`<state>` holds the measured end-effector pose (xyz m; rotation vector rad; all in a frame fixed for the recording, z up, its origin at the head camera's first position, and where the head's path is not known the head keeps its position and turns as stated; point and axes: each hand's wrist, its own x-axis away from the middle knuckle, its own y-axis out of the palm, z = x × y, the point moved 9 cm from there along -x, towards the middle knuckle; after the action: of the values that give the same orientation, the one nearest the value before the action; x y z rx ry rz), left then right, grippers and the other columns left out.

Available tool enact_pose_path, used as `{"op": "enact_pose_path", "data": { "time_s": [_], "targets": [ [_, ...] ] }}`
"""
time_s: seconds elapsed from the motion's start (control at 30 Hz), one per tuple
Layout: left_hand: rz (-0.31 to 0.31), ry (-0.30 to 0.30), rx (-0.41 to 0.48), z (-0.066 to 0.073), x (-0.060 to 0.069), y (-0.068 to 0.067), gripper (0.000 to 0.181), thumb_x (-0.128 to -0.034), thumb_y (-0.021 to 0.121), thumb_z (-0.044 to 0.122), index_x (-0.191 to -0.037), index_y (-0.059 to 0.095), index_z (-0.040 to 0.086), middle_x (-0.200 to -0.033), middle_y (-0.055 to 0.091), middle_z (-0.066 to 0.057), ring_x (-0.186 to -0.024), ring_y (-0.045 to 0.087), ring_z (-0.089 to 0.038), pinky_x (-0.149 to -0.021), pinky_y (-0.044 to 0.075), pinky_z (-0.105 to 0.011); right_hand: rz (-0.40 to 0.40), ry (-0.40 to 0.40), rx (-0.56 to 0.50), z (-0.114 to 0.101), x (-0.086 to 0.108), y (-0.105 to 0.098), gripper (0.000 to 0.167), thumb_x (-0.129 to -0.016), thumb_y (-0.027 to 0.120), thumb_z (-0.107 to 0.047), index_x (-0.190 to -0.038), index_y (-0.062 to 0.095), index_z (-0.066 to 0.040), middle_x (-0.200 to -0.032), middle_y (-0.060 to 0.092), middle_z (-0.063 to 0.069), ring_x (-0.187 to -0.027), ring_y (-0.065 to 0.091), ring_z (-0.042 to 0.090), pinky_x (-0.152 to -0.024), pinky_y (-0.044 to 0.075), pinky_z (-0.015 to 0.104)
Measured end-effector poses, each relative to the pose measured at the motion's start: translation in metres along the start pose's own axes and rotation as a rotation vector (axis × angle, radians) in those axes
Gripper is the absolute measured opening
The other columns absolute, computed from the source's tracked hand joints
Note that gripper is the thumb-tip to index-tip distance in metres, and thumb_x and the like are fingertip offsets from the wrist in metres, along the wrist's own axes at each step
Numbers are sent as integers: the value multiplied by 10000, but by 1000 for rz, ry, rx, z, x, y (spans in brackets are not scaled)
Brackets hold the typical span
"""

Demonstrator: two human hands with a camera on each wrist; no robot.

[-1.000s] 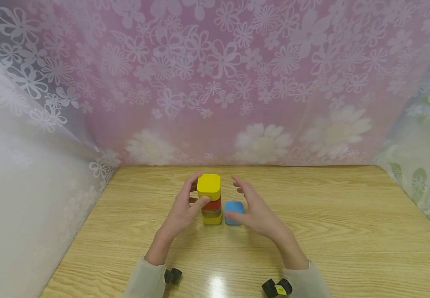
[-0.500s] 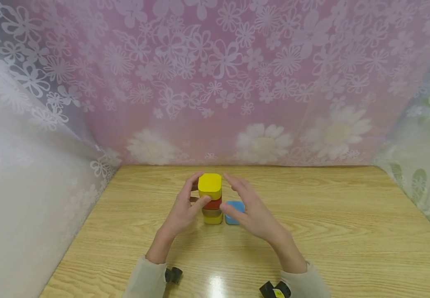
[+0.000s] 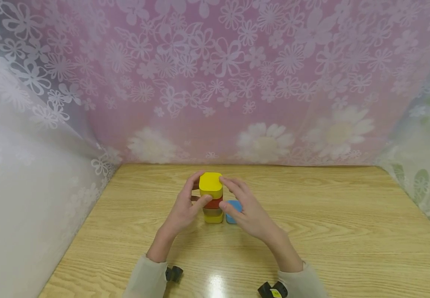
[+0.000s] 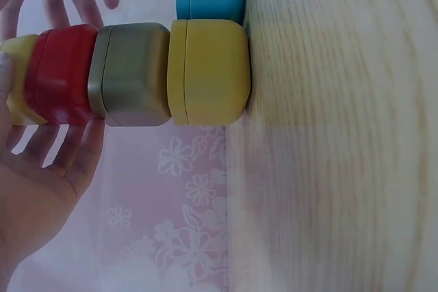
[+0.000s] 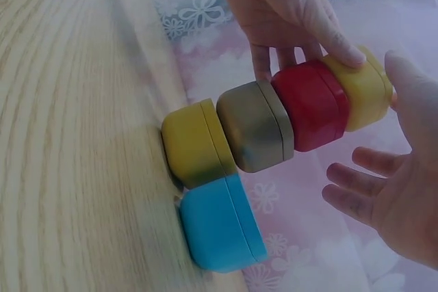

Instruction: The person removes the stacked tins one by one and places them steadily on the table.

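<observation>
Four rounded boxes form one upright stack (image 3: 213,203) between the fingers of your two hands. At its top, your left hand (image 3: 182,207) grips the upper yellow box (image 3: 211,182), thumb on the near side, its other fingers round the side and reaching down by the red box (image 4: 63,74). Your right hand (image 3: 251,212) holds nothing, its fingers loosely spread; the index fingertip lies at the upper yellow box's edge, though I cannot tell whether it touches. Under your left fingers come the gold box (image 4: 135,74) and then the lower yellow box (image 4: 209,72), which rests on the wooden table (image 3: 349,231). Below your right thumb, the blue box (image 5: 220,223) stands just beside the lower yellow box. Well beyond your fingertips hangs the pink flowered cloth (image 3: 215,87); back behind your fingers are your pale sleeves (image 3: 146,278) and black wrist devices (image 3: 174,274)
</observation>
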<state>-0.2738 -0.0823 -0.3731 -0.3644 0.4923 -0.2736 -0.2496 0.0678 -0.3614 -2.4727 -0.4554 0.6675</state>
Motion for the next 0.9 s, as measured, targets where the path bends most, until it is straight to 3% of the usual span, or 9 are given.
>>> {"op": "enact_pose_path", "data": {
  "time_s": [0.4,0.7,0.9],
  "targets": [
    [-3,28,0,1,0,-1,649,-997,601,200,-1550,266,143,-1370,505,-108,-1190,527,-248,-855,541,-332,-12,12,-13,1,-8,14,546,-1037,507,-396,-1545,358,-265,-1583,270,114,-1410,343,392,-1043,358,676],
    [-4,43,4,3,0,-1,671,-986,618,166,-1554,261,170,-1360,519,-102,-1181,521,-241,-851,535,-353,36,-48,-12,-2,-10,13,485,-1043,512,-353,-1504,418,-233,-1539,362,89,-1404,359,319,-1049,380,638],
    [-9,44,12,2,1,-1,702,-965,651,143,-1551,266,187,-1342,535,-104,-1185,528,-249,-854,541,-331,57,-32,-48,1,-10,16,477,-1039,520,-352,-1494,429,-238,-1516,386,81,-1302,437,277,-1019,429,585]
  ]
}}
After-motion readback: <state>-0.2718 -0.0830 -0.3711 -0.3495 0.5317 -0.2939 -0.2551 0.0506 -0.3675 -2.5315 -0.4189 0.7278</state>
